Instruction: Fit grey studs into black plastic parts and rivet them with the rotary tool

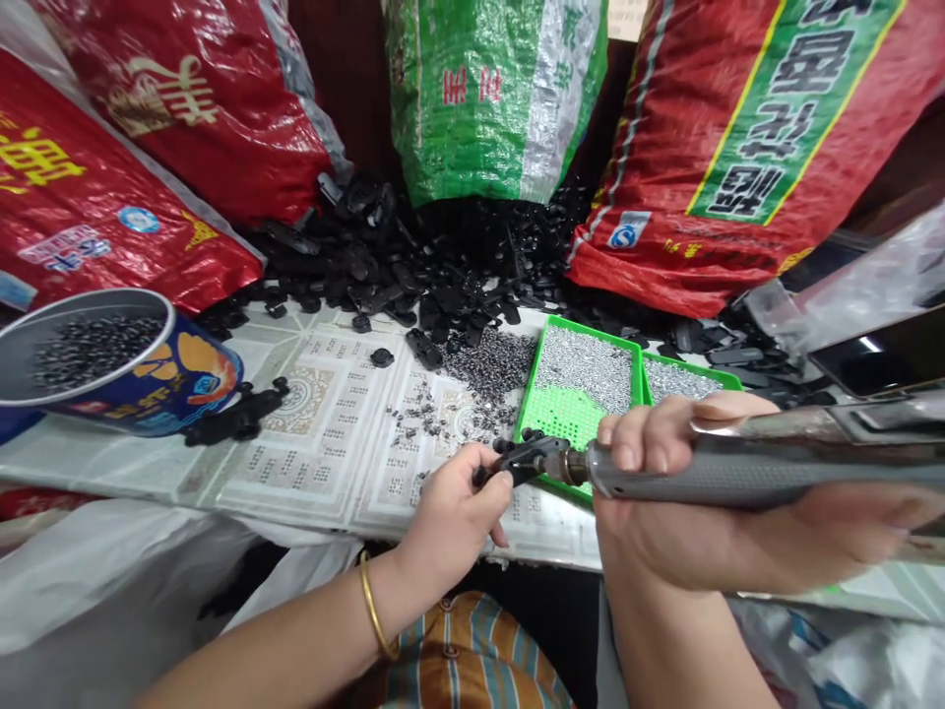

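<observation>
My left hand (458, 502) pinches a small black plastic part (523, 457) between thumb and fingers, just above the table's front edge. Wrapped around a grey electric screwdriver (664, 473) is my right hand (657, 522), holding the tool lengthwise. The screwdriver's tip points left and meets the black part; the exact point of contact is too small to make out. Right behind the tip lies a green tray (565, 414) with many small silvery screws (583, 364) heaped over its far half and bare perforated floor nearer me.
A second green tray (730, 382) of screws adjoins it. Small dark pieces (491, 369) lie heaped on the patterned table (295, 463). A blue tub (184, 379) stands left. Black plastic parts (443, 266) spill before a green sack (494, 108) and red sacks (686, 256). A phone-like dark screen (878, 350) is at right.
</observation>
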The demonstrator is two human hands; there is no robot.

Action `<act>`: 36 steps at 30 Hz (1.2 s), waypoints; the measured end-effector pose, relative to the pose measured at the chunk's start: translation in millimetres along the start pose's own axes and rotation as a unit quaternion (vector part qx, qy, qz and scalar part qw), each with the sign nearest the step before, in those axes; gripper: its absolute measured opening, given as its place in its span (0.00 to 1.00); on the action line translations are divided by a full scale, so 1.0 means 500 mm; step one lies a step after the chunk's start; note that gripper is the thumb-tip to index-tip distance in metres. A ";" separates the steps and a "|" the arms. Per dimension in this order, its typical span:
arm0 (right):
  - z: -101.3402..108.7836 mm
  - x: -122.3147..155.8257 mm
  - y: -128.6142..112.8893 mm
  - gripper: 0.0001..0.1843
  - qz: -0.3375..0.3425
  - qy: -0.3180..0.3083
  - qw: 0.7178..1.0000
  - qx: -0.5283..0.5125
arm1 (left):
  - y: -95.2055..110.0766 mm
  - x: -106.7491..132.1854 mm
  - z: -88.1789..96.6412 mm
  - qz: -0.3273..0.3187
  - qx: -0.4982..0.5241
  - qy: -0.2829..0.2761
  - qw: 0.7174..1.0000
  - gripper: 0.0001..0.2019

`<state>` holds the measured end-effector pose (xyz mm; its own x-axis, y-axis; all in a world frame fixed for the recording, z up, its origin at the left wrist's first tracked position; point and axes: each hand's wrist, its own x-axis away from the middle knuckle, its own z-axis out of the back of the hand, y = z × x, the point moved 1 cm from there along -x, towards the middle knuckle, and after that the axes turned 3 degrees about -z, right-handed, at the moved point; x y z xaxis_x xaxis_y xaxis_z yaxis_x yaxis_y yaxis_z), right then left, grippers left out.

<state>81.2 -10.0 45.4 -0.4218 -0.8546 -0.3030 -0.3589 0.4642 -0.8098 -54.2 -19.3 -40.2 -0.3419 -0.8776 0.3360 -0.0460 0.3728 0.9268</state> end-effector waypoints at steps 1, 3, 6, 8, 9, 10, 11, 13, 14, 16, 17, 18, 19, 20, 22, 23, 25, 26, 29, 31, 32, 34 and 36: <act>-0.002 0.000 0.006 0.24 0.000 -0.007 1.000 0.000 | -0.002 0.000 0.000 -0.003 -0.002 0.002 1.000 0.07; -0.004 0.000 0.015 0.24 0.001 -0.008 1.000 0.000 | -0.005 0.001 0.001 -0.004 -0.002 0.005 1.000 0.07; -0.005 0.000 0.020 0.24 0.002 -0.010 1.000 0.006 | -0.007 0.002 0.002 0.001 -0.001 0.007 1.000 0.08; -0.006 0.001 0.018 0.24 -0.004 -0.025 1.000 0.019 | -0.008 0.002 0.001 0.005 -0.002 0.006 1.000 0.07; -0.007 0.001 0.017 0.23 -0.008 -0.034 0.999 0.027 | -0.008 0.002 0.001 0.005 -0.004 0.007 1.000 0.07; -0.008 0.003 0.016 0.23 -0.010 -0.043 0.998 0.035 | -0.008 0.002 0.000 0.006 -0.005 0.009 1.000 0.07; -0.009 0.004 0.014 0.23 -0.011 -0.053 0.998 0.043 | -0.009 0.001 -0.002 0.005 -0.006 0.011 1.000 0.07; -0.010 0.007 0.013 0.23 -0.004 -0.072 0.996 0.053 | -0.011 -0.002 -0.005 0.003 -0.002 0.014 1.000 0.07; -0.010 0.009 0.012 0.23 0.002 -0.082 0.995 0.055 | -0.012 -0.003 -0.007 0.002 0.001 0.015 1.000 0.07; -0.009 0.013 0.012 0.22 0.007 -0.101 0.993 0.053 | -0.013 -0.005 -0.010 0.000 0.003 0.012 1.000 0.07; -0.008 0.014 0.012 0.22 0.008 -0.108 0.993 0.050 | -0.013 -0.005 -0.010 0.000 0.000 0.011 1.000 0.07; -0.007 0.017 0.012 0.21 0.009 -0.114 0.992 0.047 | -0.013 -0.004 -0.011 0.000 -0.003 0.008 1.000 0.07; -0.005 0.019 0.013 0.21 0.010 -0.118 0.992 0.044 | -0.013 -0.003 -0.011 0.000 -0.006 0.004 1.000 0.07; -0.004 0.022 0.013 0.20 0.011 -0.121 0.992 0.042 | -0.013 -0.001 -0.011 0.002 -0.008 -0.002 1.000 0.07; -0.003 0.028 0.017 0.20 0.012 -0.126 0.991 0.037 | -0.013 0.002 -0.011 0.006 -0.006 -0.010 1.000 0.07; -0.002 0.032 0.020 0.20 0.013 -0.127 0.991 0.035 | -0.014 0.003 -0.011 0.007 -0.002 -0.010 1.000 0.07; -0.002 0.039 0.025 0.20 0.015 -0.122 0.992 0.031 | -0.013 0.004 -0.013 0.010 0.002 -0.010 1.000 0.07; -0.003 0.042 0.026 0.21 0.018 -0.116 0.993 0.031 | -0.013 0.004 -0.014 0.014 0.000 -0.013 1.000 0.07; -0.004 0.047 0.009 0.21 0.017 -0.097 0.994 0.044 | -0.005 0.005 -0.021 0.030 -0.028 -0.046 0.998 0.07; 0.003 0.044 -0.022 0.21 0.021 -0.086 0.994 0.058 | 0.004 0.007 -0.024 0.026 -0.053 -0.064 0.996 0.07; 0.012 0.041 -0.040 0.22 0.033 -0.074 0.994 0.068 | 0.008 0.007 -0.024 0.023 -0.061 -0.065 0.996 0.07; 0.042 0.032 -0.071 0.23 0.082 -0.031 0.992 0.093 | 0.013 0.007 -0.020 0.030 -0.057 -0.057 0.996 0.07; 0.089 0.022 -0.083 0.24 0.136 0.040 0.982 0.126 | 0.011 0.007 -0.013 0.051 -0.017 -0.053 0.997 0.07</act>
<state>128.4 -48.9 53.3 -0.5411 -0.6807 -0.4938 -0.0101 0.5924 -0.8056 -49.4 -22.2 -32.9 -0.4413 -0.7981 0.4102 0.0253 0.4459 0.8947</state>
